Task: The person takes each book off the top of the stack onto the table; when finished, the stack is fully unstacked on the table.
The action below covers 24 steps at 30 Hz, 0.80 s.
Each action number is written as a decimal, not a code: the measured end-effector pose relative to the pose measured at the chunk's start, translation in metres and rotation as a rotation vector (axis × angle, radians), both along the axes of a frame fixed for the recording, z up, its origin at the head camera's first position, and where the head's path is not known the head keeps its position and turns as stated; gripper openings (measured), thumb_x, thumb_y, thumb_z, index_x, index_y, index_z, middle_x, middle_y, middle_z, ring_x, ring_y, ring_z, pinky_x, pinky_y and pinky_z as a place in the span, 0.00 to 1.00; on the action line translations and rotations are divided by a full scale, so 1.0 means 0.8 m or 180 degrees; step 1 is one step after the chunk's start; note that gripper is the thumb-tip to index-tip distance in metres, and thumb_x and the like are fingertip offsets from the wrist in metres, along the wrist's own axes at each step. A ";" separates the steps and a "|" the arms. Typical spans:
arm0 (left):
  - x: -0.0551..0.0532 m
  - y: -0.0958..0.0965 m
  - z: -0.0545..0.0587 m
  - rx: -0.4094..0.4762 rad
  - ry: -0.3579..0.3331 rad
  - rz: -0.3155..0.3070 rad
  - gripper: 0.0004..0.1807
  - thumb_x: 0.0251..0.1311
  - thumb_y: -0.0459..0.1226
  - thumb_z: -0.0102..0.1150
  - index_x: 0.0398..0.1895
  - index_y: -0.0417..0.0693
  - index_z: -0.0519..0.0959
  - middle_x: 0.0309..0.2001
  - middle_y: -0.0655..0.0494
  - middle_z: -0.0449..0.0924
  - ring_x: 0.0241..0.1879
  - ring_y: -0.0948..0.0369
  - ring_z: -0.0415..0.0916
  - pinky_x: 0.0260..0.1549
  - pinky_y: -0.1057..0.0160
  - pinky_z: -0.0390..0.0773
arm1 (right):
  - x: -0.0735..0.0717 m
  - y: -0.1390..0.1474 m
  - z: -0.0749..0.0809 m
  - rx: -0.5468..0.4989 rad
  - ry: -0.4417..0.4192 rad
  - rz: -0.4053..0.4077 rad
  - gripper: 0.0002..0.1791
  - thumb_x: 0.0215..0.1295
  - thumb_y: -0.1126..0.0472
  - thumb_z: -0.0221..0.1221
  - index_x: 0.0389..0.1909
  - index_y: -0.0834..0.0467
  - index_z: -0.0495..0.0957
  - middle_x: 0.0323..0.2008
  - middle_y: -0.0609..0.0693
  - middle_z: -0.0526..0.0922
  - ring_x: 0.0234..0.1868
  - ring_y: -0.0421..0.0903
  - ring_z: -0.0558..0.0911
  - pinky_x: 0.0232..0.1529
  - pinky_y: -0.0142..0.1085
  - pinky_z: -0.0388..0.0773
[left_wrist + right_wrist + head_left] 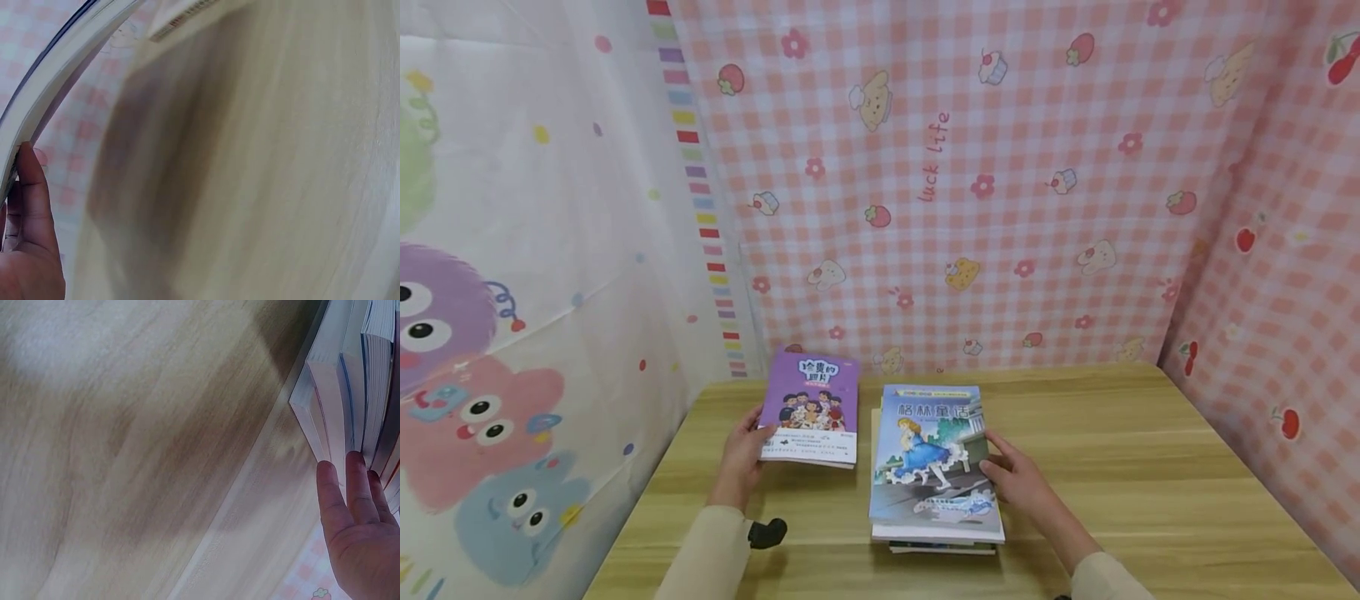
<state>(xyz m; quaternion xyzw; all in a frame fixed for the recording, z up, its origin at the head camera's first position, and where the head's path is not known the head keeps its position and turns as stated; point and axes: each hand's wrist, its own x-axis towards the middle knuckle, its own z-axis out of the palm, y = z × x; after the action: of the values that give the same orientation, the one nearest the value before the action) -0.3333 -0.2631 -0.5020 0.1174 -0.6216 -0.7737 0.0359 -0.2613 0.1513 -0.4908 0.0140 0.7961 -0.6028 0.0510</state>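
Note:
In the head view my left hand (743,454) holds a purple book (808,408) by its left edge, thumb on the cover. In the left wrist view the fingers (37,212) press under the bent pages of the book (53,78), which is above the table. Right of it lies a stack of books, topped by a blue picture-cover book (928,467). My right hand (1018,475) rests against that stack's right side. In the right wrist view its straight fingers (359,487) touch the edges of several stacked books (353,381).
The wooden table (1120,483) stretches right of the stack and in front of the left hand. A pink checked curtain (970,233) hangs behind it, and a white curtain (602,208) with cartoon figures hangs on the left. A black strap piece (767,533) sits at the left wrist.

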 end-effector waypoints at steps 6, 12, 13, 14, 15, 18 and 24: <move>-0.014 0.017 -0.031 -0.0108 -0.0031 0.0117 0.32 0.69 0.23 0.46 0.75 0.32 0.54 0.67 0.33 0.60 0.31 0.69 0.75 0.31 0.72 0.79 | 0.001 0.001 -0.004 0.0020 0.0042 -0.0024 0.30 0.74 0.67 0.51 0.75 0.61 0.58 0.63 0.76 0.67 0.56 0.66 0.77 0.46 0.48 0.82; -0.024 0.027 -0.046 -0.0428 -0.0142 0.0208 0.30 0.68 0.24 0.47 0.72 0.29 0.57 0.62 0.30 0.64 0.34 0.62 0.77 0.33 0.67 0.81 | 0.001 0.000 -0.008 -0.0072 0.0086 -0.0040 0.30 0.73 0.68 0.52 0.75 0.62 0.59 0.62 0.77 0.69 0.54 0.64 0.79 0.44 0.47 0.83; -0.025 0.027 -0.046 -0.0512 -0.0172 0.0200 0.30 0.67 0.24 0.47 0.72 0.29 0.58 0.62 0.30 0.65 0.38 0.58 0.77 0.37 0.65 0.82 | 0.000 0.000 -0.008 -0.0074 0.0085 -0.0045 0.30 0.73 0.68 0.52 0.75 0.62 0.59 0.62 0.77 0.69 0.54 0.64 0.79 0.44 0.47 0.83; -0.026 0.027 -0.045 -0.0705 -0.0189 0.0202 0.30 0.67 0.25 0.48 0.72 0.29 0.58 0.63 0.29 0.65 0.43 0.54 0.77 0.43 0.62 0.81 | 0.000 0.000 -0.008 -0.0069 0.0083 -0.0044 0.30 0.73 0.68 0.52 0.75 0.61 0.59 0.62 0.77 0.69 0.54 0.64 0.79 0.44 0.47 0.83; -0.027 0.026 -0.043 -0.0979 -0.0186 0.0196 0.29 0.66 0.26 0.49 0.71 0.29 0.60 0.64 0.29 0.65 0.48 0.50 0.76 0.49 0.57 0.80 | -0.001 0.001 -0.009 -0.0062 0.0086 -0.0034 0.30 0.74 0.68 0.52 0.75 0.61 0.59 0.62 0.77 0.69 0.54 0.64 0.79 0.44 0.47 0.83; -0.030 0.024 -0.033 -0.1851 -0.0079 0.0227 0.28 0.65 0.29 0.52 0.68 0.27 0.64 0.65 0.29 0.65 0.61 0.39 0.67 0.62 0.45 0.68 | -0.003 0.001 -0.009 -0.0036 0.0095 -0.0042 0.30 0.74 0.67 0.52 0.75 0.61 0.59 0.62 0.76 0.69 0.55 0.64 0.79 0.44 0.47 0.83; -0.022 0.034 -0.016 -0.2501 0.0158 0.0119 0.26 0.66 0.34 0.57 0.64 0.28 0.69 0.62 0.29 0.69 0.62 0.36 0.66 0.61 0.41 0.67 | -0.001 0.002 -0.008 -0.0028 0.0103 -0.0019 0.30 0.74 0.67 0.52 0.75 0.61 0.58 0.62 0.76 0.69 0.54 0.63 0.79 0.42 0.45 0.82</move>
<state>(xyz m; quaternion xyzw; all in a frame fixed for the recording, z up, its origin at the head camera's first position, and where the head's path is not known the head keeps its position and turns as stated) -0.3508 -0.2357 -0.5147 0.0873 -0.8670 -0.4787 0.1072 -0.2621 0.1532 -0.4968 0.0065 0.7941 -0.6066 0.0364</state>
